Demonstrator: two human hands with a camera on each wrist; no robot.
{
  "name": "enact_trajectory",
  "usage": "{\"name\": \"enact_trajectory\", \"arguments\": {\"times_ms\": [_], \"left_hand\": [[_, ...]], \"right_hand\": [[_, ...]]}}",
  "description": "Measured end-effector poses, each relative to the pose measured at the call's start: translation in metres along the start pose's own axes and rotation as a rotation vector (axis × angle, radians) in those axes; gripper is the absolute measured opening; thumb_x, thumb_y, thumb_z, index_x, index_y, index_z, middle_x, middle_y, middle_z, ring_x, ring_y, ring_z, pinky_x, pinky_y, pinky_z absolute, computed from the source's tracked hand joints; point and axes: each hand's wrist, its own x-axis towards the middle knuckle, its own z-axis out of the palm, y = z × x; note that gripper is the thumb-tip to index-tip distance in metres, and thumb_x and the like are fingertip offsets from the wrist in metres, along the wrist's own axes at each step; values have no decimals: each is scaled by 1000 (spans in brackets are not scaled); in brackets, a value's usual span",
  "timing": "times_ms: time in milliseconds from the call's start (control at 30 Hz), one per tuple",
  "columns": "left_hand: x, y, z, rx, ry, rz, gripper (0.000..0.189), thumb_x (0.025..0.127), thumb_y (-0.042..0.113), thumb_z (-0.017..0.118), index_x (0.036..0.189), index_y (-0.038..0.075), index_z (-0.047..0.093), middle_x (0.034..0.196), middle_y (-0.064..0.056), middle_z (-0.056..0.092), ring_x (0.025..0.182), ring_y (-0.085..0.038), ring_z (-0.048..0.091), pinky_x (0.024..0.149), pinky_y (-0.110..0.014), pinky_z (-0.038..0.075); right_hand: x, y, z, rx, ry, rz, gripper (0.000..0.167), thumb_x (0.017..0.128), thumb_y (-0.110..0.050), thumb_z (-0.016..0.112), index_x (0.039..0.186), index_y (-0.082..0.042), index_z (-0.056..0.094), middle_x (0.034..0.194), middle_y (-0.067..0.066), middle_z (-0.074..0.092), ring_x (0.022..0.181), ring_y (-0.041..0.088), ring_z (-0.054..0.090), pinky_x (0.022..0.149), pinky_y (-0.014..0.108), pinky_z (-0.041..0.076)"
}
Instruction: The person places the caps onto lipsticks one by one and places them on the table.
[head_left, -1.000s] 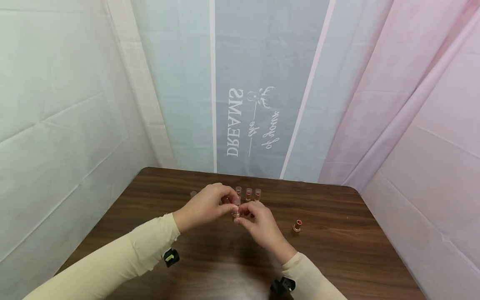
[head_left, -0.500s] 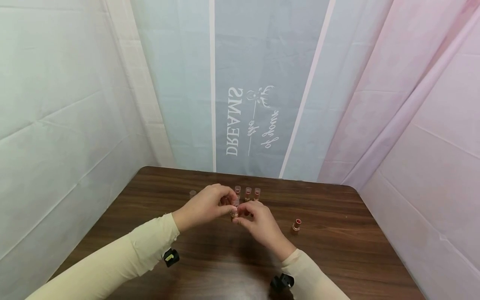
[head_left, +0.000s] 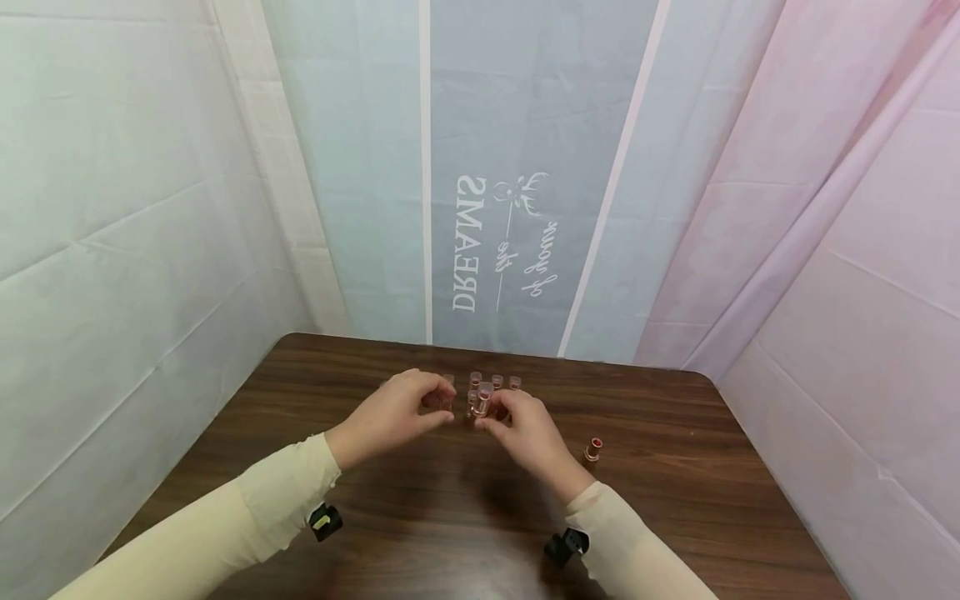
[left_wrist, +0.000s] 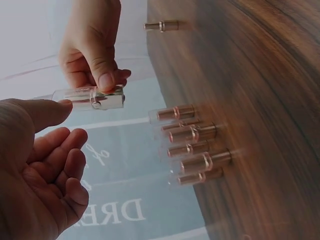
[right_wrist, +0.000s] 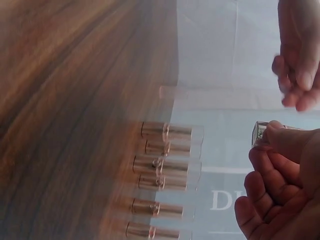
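Observation:
My right hand (head_left: 525,429) pinches a lipstick (head_left: 483,402) with a rose-gold base and a clear cap, held upright above the table. In the left wrist view its thumb presses on the metal base of that lipstick (left_wrist: 107,98). To the left, my left hand (head_left: 397,412) is apart from it, fingers loosely bent and nothing between them. Behind the hands stand several capped lipsticks (head_left: 497,382) in a cluster, partly hidden by the fingers. In the right wrist view these lipsticks (right_wrist: 165,165) form two close rows.
A lipstick without a cap (head_left: 593,450) stands alone at the right of the brown wooden table (head_left: 675,517). A loose clear cap (right_wrist: 172,92) shows beyond the cluster in the right wrist view. Curtains with printed lettering (head_left: 468,242) hang behind the table's far edge.
My left hand has let go of the lipstick's cap and moved left. The right hand keeps the lipstick, shifted slightly right and raised. The lone lipstick stays put.

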Motion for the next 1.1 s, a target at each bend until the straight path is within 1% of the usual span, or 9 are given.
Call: {"name": "enact_trajectory", "arguments": {"times_ms": [167, 333, 500, 633, 700, 767, 967, 1100], "left_hand": [[-9, -10, 0, -28, -7, -26, 20, 91, 24, 80, 109, 18, 73, 105, 5, 72, 93, -7, 62, 82, -31, 55], [-19, -17, -1, -6, 1, -49, 18, 92, 23, 79, 108, 18, 73, 101, 9, 69, 91, -8, 59, 81, -31, 53], [-26, -24, -3, -9, 1, -60, 16, 93, 23, 78, 107, 19, 73, 101, 8, 69, 91, -7, 60, 80, -32, 54], [-31, -30, -4, -32, -14, -71, 14, 93, 23, 77, 106, 19, 72, 99, 8, 69, 89, -8, 60, 79, -32, 54], [-34, -33, -3, -44, -29, -85, 14, 93, 23, 78, 106, 20, 72, 99, 9, 69, 88, -7, 60, 78, -30, 54], [-36, -37, -3, -58, -43, -99, 14, 93, 22, 77, 106, 19, 72, 100, 8, 70, 88, -7, 61, 78, -30, 54], [-43, -47, -3, -83, -72, -132, 14, 94, 24, 76, 106, 19, 72, 103, 2, 72, 88, -6, 62, 77, -30, 54], [-46, -48, -3, -93, -87, -143, 14, 95, 25, 75, 107, 19, 71, 105, 2, 71, 90, -6, 62, 77, -29, 54]], "right_hand": [[9, 10, -1, -29, 15, 27, 15, 88, -25, 83, 91, -21, 68, 84, -8, 61, 74, 7, 57, 65, 27, 50], [14, 25, 3, -39, 12, 65, 14, 90, -24, 81, 93, -22, 67, 85, -9, 63, 75, 8, 57, 67, 29, 50], [18, 39, 10, -45, 22, 82, 14, 91, -24, 81, 92, -22, 67, 84, -8, 64, 72, 9, 57, 65, 31, 50], [23, 46, 15, -65, 33, 100, 14, 90, -23, 81, 93, -20, 68, 83, -7, 65, 72, 10, 57, 65, 32, 50], [25, 49, 18, -75, 35, 116, 14, 89, -22, 82, 94, -19, 69, 84, -7, 67, 73, 10, 59, 67, 33, 51], [27, 52, 20, -81, 35, 134, 14, 89, -21, 82, 94, -18, 70, 85, -6, 68, 74, 10, 60, 68, 34, 52], [32, 61, 29, -130, -11, 211, 14, 89, -22, 82, 96, -17, 71, 90, -3, 72, 78, 12, 62, 73, 37, 54], [32, 63, 34, -150, -48, 256, 14, 89, -23, 82, 97, -17, 72, 91, -3, 71, 77, 12, 62, 72, 38, 53]]}}
